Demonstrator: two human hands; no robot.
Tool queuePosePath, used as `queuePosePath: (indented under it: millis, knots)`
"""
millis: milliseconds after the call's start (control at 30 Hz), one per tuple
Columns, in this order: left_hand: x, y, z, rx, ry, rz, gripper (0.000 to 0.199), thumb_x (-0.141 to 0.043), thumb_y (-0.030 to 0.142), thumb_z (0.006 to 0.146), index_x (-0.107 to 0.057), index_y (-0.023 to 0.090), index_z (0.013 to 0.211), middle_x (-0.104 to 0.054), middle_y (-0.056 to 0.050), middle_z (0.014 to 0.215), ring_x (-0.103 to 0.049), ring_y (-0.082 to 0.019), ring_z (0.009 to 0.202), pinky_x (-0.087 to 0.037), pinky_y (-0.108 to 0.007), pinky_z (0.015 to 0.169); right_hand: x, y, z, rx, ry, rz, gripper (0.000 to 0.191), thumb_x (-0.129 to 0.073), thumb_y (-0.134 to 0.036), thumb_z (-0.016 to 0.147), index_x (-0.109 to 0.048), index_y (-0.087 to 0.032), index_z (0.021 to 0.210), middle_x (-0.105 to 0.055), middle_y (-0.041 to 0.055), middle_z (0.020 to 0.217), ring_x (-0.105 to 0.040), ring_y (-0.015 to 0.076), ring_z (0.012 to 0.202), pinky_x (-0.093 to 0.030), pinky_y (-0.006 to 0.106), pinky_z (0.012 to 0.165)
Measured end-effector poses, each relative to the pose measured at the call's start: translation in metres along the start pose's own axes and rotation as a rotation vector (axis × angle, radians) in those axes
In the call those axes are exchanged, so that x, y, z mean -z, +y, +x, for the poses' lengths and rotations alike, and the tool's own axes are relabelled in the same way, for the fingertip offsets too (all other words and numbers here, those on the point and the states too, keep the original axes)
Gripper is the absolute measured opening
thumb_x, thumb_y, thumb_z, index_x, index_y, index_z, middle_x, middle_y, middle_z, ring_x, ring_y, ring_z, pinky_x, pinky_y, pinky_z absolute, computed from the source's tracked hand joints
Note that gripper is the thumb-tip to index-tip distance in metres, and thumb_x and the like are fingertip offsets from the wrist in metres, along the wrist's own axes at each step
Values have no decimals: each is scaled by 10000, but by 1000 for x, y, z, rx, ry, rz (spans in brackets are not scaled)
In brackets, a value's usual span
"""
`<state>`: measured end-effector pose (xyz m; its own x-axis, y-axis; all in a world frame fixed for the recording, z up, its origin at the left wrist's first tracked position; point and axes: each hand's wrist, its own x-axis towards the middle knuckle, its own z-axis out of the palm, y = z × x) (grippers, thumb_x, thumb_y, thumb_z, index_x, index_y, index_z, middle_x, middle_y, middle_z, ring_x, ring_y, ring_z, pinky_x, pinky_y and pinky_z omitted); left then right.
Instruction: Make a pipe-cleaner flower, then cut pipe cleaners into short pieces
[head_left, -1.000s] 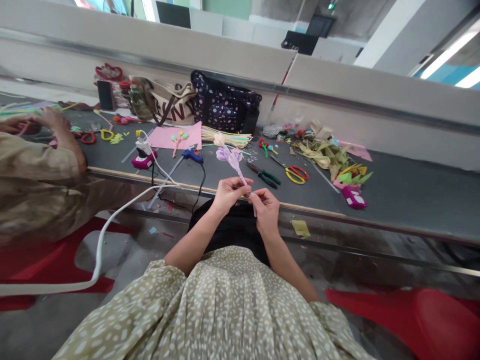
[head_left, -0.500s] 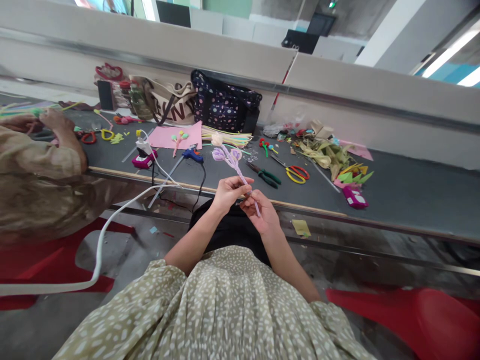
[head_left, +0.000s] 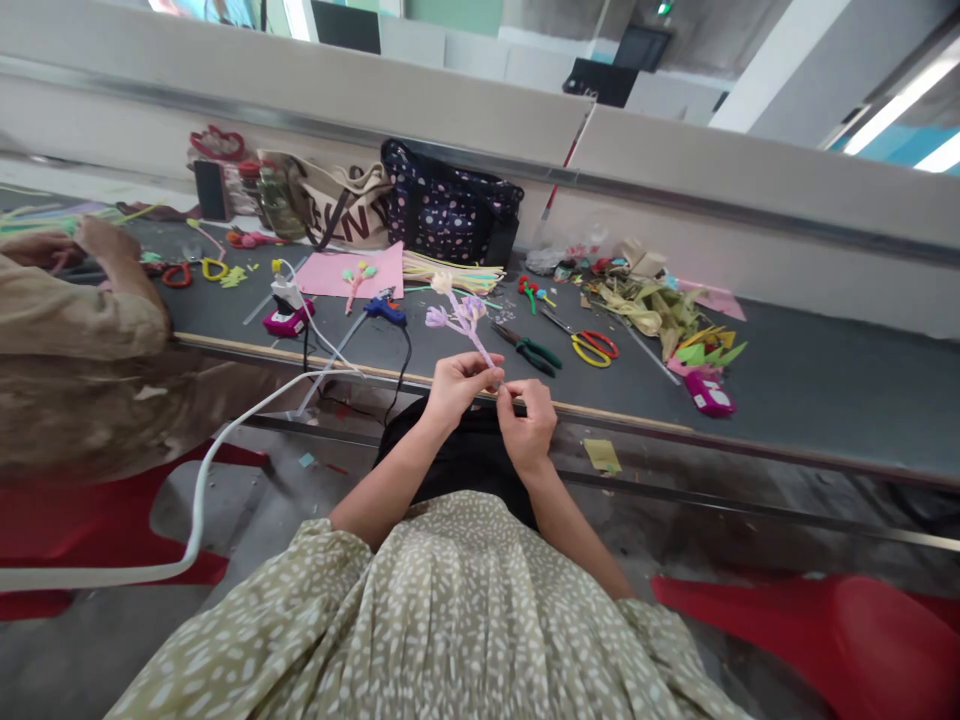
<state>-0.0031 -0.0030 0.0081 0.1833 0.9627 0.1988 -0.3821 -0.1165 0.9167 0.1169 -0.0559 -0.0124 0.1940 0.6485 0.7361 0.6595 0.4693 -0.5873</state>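
Note:
A pipe-cleaner flower (head_left: 471, 328) with a lilac stem, two lilac blooms and a pale cream one on top leans up to the left over the bench edge. My left hand (head_left: 459, 388) is closed around its stem, thumb along the near side. Just to the right, my right hand (head_left: 527, 418) pinches the lower stem between thumb and fingertips; the stem's bottom end is hidden by that hand. Beyond the hands lie pliers (head_left: 531, 350) with dark green handles and scissors (head_left: 585, 340) with red and yellow handles.
A blue glue gun (head_left: 385, 308) with its cord, a pink sheet (head_left: 322, 274) bearing another flower, and a bundle of pipe cleaners (head_left: 450, 272) lie on the bench (head_left: 825, 370). Dried husks (head_left: 645, 310) are at right. A white cable (head_left: 201, 490) crosses at left, near another person's arm (head_left: 120, 265).
My right hand has turned from palm-up to knuckles-up and now pinches the stem, covering its lower end. The flower heads have turned and shifted slightly. My left hand stays nearly in place.

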Motion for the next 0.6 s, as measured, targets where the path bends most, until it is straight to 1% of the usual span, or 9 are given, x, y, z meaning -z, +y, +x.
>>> queuePosePath:
  millis: [100, 167, 267, 333, 367, 433, 500, 567, 600]
  knots:
    - [1, 0, 0, -10, -1, 4, 310, -836, 313, 623, -756, 130, 859, -681, -10, 641, -600, -96, 556, -529, -235, 582, -3, -1, 0, -220, -29, 209, 140, -594, -302, 873, -597, -217, 762, -614, -8, 726, -547, 157, 695, -431, 302, 710]
    - [1, -1, 0, -14, -4, 5, 321, -836, 314, 622, -753, 126, 868, -679, -11, 638, -606, -101, 555, -536, -243, 585, -5, -1, 1, -379, -50, 420, 143, -631, -315, 846, -601, -214, 750, -601, -25, 691, -533, 141, 654, -429, 278, 670]
    - [2, -1, 0, -10, -21, -10, 316, -833, 311, 629, -751, 123, 870, -681, -14, 644, -610, -101, 556, -534, -239, 578, -6, -1, 4, -630, -80, 767, 139, -686, -279, 786, -600, -210, 702, -573, -45, 621, -495, 112, 587, -410, 247, 616]
    - [2, -2, 0, -4, -37, -31, 307, -831, 299, 630, -751, 125, 871, -679, -13, 642, -610, -99, 556, -529, -236, 573, -6, -1, 6, -784, -144, 936, 160, -696, -259, 755, -582, -209, 654, -547, -48, 583, -483, 105, 566, -412, 241, 601]
    - [2, -2, 0, -2, -45, -38, 301, -830, 291, 631, -752, 126, 870, -676, -11, 639, -609, -98, 557, -527, -235, 573, -5, 0, 8, -839, -187, 988, 175, -691, -262, 748, -567, -209, 636, -532, -47, 570, -481, 107, 561, -423, 245, 603]
    - [3, -2, 0, -3, -54, -45, 283, -824, 273, 636, -754, 129, 869, -671, -8, 636, -604, -92, 562, -518, -225, 573, -4, 1, 10, -897, -270, 1047, 198, -673, -283, 742, -535, -215, 617, -491, -48, 551, -474, 115, 549, -456, 272, 620]
    - [3, -1, 0, -2, -57, -45, 271, -819, 264, 646, -755, 131, 873, -669, -6, 638, -598, -83, 565, -503, -210, 570, -4, 2, 12, -920, -324, 1075, 203, -662, -306, 735, -514, -225, 622, -445, -55, 540, -456, 121, 536, -483, 304, 635]
    - [3, 0, -1, 1, -53, -41, 268, -818, 268, 652, -754, 130, 873, -673, -8, 643, -590, -77, 561, -494, -203, 568, -4, 2, 12, -910, -337, 1068, 215, -660, -329, 738, -501, -233, 631, -424, -57, 542, -454, 127, 540, -494, 319, 642]
    - [3, 0, -1, 1, -49, -38, 269, -819, 275, 653, -754, 127, 867, -676, -11, 645, -589, -78, 559, -493, -205, 567, -5, 2, 11, -887, -321, 1045, 224, -662, -339, 744, -499, -233, 632, -431, -54, 548, -461, 130, 548, -493, 319, 644]
